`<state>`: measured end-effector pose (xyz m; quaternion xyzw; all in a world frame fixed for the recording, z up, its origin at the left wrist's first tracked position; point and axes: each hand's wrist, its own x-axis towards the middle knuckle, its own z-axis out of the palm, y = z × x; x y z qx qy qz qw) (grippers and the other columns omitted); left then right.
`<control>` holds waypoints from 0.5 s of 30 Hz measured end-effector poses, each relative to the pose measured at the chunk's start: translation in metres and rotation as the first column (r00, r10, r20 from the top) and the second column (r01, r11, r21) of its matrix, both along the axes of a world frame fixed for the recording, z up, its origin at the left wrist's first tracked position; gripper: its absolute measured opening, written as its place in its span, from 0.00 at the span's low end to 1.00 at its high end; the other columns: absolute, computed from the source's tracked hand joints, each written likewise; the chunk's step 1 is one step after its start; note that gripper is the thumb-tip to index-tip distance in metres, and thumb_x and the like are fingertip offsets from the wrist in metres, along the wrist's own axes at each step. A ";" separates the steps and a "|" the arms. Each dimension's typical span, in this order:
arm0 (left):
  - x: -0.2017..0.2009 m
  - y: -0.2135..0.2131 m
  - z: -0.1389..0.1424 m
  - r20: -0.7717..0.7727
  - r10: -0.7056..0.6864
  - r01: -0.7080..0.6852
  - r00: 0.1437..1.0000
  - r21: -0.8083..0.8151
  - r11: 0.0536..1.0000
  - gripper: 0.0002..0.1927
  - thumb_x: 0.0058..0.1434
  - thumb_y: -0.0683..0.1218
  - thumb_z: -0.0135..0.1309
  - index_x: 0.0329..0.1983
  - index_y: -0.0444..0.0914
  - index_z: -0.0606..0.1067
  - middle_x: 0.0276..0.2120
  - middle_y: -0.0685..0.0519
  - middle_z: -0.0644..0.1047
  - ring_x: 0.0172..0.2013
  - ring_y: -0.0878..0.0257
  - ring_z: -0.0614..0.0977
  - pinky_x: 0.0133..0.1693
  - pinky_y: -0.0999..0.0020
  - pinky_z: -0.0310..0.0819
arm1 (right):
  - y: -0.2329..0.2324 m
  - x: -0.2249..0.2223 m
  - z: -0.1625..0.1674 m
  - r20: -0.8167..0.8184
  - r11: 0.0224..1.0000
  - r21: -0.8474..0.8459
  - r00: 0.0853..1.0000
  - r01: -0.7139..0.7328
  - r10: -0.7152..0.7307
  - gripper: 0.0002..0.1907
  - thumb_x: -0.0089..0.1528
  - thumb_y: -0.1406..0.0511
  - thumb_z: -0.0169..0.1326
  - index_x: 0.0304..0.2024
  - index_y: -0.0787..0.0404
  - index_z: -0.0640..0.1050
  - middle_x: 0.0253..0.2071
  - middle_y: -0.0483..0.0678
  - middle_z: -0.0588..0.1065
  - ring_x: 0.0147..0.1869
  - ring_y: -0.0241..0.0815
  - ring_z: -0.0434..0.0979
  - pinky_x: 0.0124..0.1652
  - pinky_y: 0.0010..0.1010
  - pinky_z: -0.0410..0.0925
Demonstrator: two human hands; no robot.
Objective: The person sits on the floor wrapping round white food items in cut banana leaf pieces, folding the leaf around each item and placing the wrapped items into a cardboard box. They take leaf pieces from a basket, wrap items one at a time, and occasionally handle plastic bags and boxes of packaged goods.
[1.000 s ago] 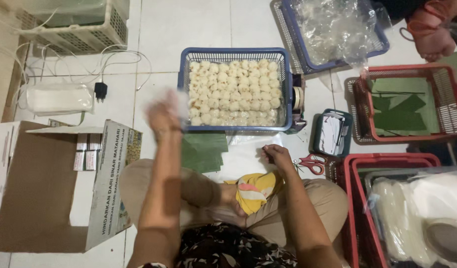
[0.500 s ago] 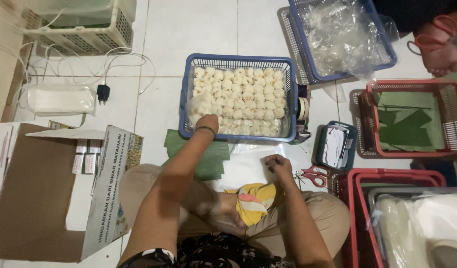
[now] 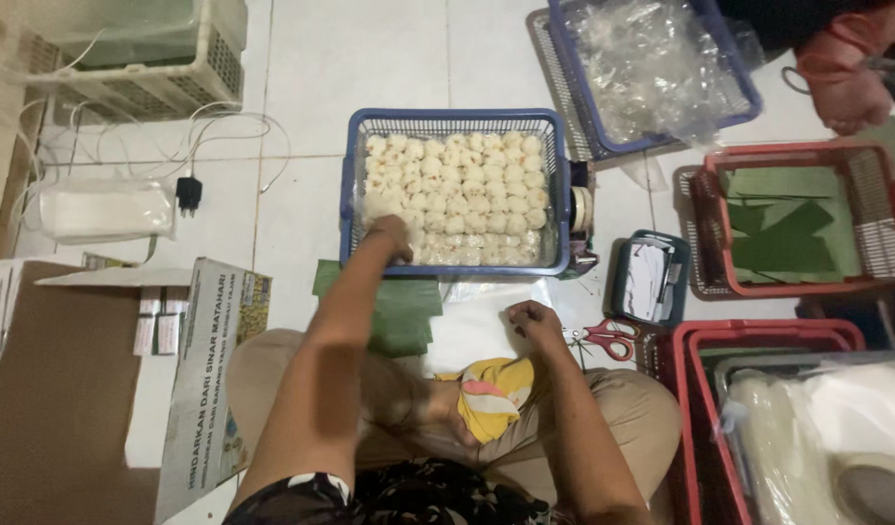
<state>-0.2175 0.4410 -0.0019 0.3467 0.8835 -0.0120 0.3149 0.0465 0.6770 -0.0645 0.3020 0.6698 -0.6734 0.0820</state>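
White glossy tiles (image 3: 369, 58) are covering the floor, and grey grout lines are running between them. Soft light is reflecting on the tiles near the top. A pale plastic crate (image 3: 146, 58) is standing in the upper left corner, and white cables (image 3: 224, 136) with a black plug (image 3: 188, 191) are lying just beside it. A brown cardboard box (image 3: 68, 389) is lying open at the lower left.

White tiled floor serving as the work surface.
The tiled floor (image 3: 369, 58) carries a blue basket (image 3: 457, 122) of pale dumplings, a second blue basket (image 3: 734, 83) of clear plastic, two red baskets (image 3: 788, 287), green leaf sheets (image 3: 394, 311), red-handled scissors (image 3: 608, 338) and an open cardboard box (image 3: 68, 389).
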 end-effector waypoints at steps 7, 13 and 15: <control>0.040 -0.004 0.020 0.990 0.036 -0.973 0.135 0.126 0.192 0.25 0.58 0.41 0.61 0.60 0.33 0.74 0.49 0.44 0.83 0.48 0.58 0.86 0.53 0.65 0.77 | -0.021 0.000 0.045 -0.327 0.980 0.151 0.942 0.133 -0.077 0.10 0.64 0.65 0.60 0.45 0.65 0.83 0.39 0.47 0.81 0.40 0.35 0.79 0.41 0.24 0.72; 0.138 0.007 0.007 0.938 -0.260 -0.958 0.229 0.265 0.112 0.14 0.65 0.39 0.60 0.53 0.35 0.75 0.46 0.47 0.80 0.44 0.58 0.82 0.49 0.61 0.79 | -0.076 0.010 0.132 -0.572 0.832 0.531 0.792 0.161 0.212 0.34 0.54 0.67 0.67 0.62 0.64 0.72 0.51 0.50 0.77 0.46 0.39 0.76 0.39 0.26 0.70; 0.158 0.003 0.004 0.955 -0.196 -0.975 0.221 0.221 -0.020 0.10 0.66 0.39 0.60 0.49 0.35 0.75 0.45 0.46 0.81 0.45 0.58 0.83 0.49 0.61 0.80 | -0.086 0.011 0.141 -0.558 0.787 0.586 0.800 0.192 0.220 0.27 0.57 0.68 0.66 0.59 0.62 0.77 0.49 0.49 0.78 0.46 0.37 0.77 0.40 0.24 0.71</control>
